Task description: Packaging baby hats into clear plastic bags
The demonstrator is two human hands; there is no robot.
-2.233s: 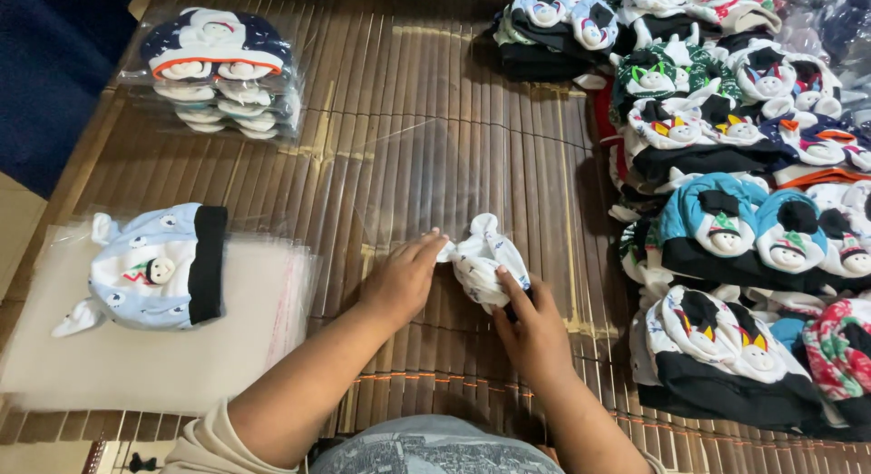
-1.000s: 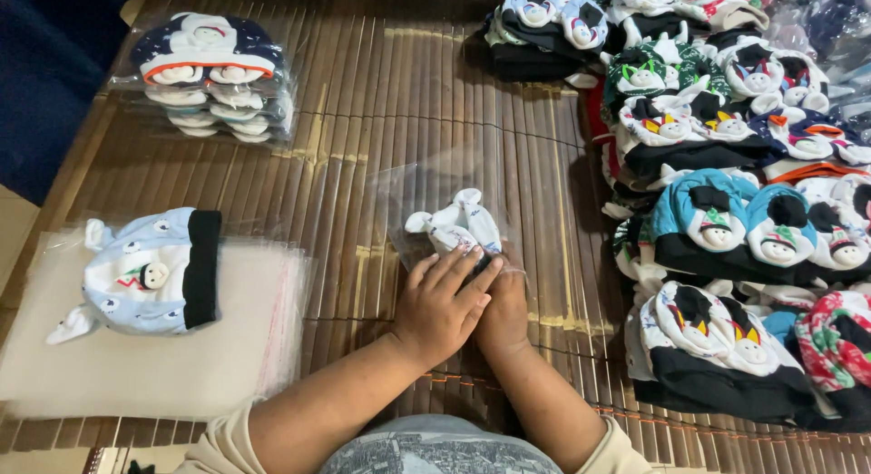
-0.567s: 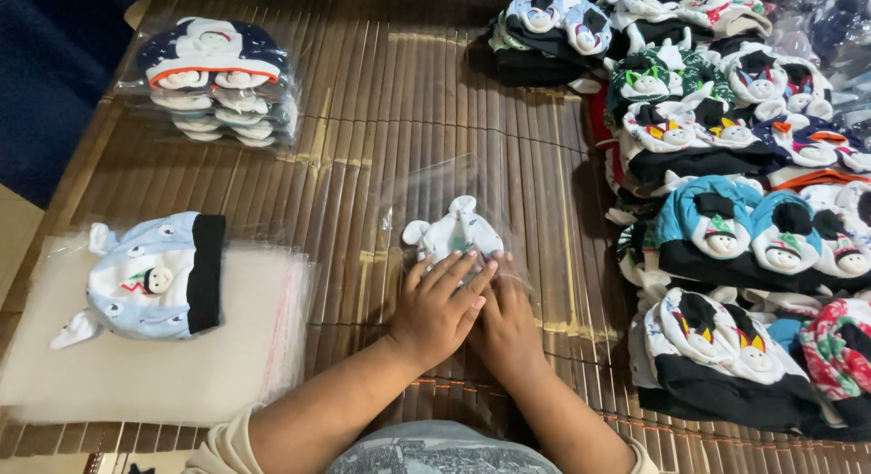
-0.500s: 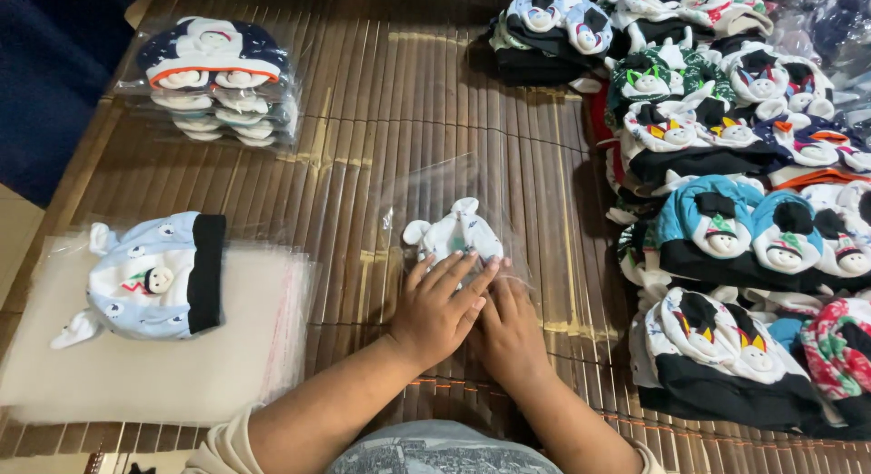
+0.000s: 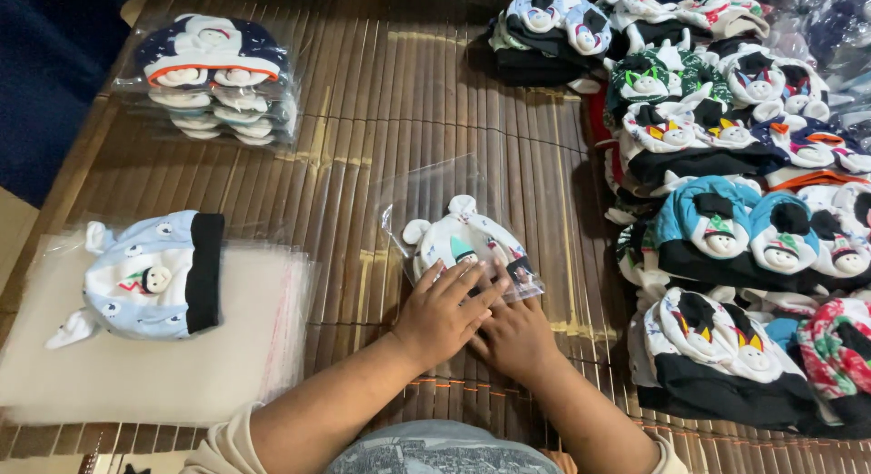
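Low in the frame's centre, the left hand [image 5: 442,312] lies flat, fingers spread, pressing the near edge of a clear bag [image 5: 445,211] holding a white baby hat [image 5: 463,244]. The right hand [image 5: 515,333], also flat and open, rests beside it, partly beneath. The hat's ears point toward upper left, its long axis slanting away from the hands on the slatted counter [image 5: 399,102].

Your left hand [image 5: 442,312] and right hand [image 5: 513,336] lie side by side on the near edge of the bagged hat [image 5: 464,247] mid-mat [image 5: 399,120]. Left of you a hat [image 5: 150,274] lies on flat bags [image 5: 136,383]; behind it, a bagged stack [image 5: 216,79]; loose hats [image 5: 726,211] crowd your right
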